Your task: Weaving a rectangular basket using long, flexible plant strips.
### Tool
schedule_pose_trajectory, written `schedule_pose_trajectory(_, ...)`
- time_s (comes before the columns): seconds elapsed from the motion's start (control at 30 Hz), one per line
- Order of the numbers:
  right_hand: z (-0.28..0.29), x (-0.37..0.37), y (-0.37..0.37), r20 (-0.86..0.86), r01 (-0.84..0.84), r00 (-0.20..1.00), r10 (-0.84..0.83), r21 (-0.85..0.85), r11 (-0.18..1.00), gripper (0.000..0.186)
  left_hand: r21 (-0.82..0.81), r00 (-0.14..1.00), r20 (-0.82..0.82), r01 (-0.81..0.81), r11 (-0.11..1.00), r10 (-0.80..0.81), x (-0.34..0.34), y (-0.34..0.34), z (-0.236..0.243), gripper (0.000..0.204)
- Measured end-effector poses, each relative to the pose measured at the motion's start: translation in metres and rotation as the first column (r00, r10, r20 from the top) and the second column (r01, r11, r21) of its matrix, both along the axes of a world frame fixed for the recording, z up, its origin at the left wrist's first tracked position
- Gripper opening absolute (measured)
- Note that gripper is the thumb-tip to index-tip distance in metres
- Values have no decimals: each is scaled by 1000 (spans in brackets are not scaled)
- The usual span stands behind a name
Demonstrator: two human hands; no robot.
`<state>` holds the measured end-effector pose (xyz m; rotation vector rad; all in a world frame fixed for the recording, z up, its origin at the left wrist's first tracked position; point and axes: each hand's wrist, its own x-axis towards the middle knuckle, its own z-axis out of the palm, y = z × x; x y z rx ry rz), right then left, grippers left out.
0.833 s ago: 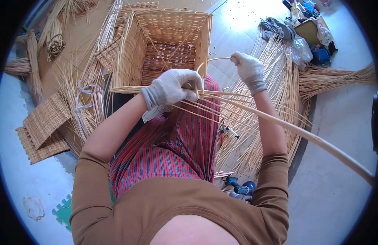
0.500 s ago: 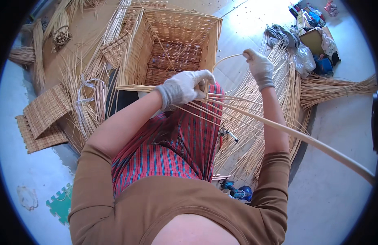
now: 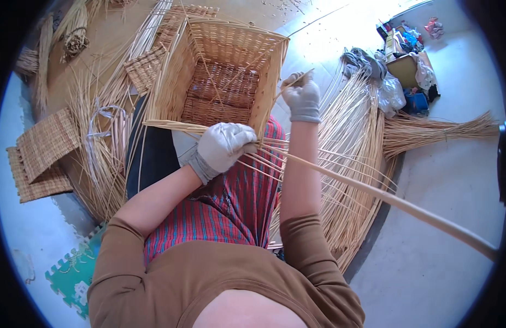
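Observation:
A square wicker basket (image 3: 164,87) leans before me with its opening facing up and its woven bottom showing. White knitted gloves cover both hands. My left hand (image 3: 223,146) is closed around the near right corner of the rim, where several pale wicker rods (image 3: 340,178) stick out to the right. Beside the basket's right wall, my right hand (image 3: 302,98) is raised and closed on a thin wicker rod (image 3: 294,80), whose tip pokes out above the fingers. What lies inside my left fist is partly hidden.
Loose wicker rods (image 3: 348,136) spread over the floor at the right, with a tied bundle (image 3: 439,130) beyond them. Woven panels (image 3: 49,143) lie at the left, near a green foam mat (image 3: 72,279). Bags and boxes (image 3: 409,71) stand at the far right.
My right hand has moved left, in beside the basket, with the rod in it. The basket and my left hand have shifted slightly left in view; the left fingers are more closed.

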<state>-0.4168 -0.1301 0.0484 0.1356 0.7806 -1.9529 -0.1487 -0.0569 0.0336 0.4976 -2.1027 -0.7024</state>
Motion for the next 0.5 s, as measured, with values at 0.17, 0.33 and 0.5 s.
schedule_pose_trajectory(0.17,0,-4,-8,37,52,998,-53,33,998,27,587,997,70,-23,809,-23,-24,-29,25,18)
schedule_pose_trajectory(0.33,4,13,-15,49,53,997,-53,8,999,25,896,937,43,117,428,-347,-41,-71,2,29)
schedule_pose_trajectory(0.5,4,10,-22,12,42,999,-42,34,999,26,853,954,163,-7,521,-253,-51,-60,15,22)
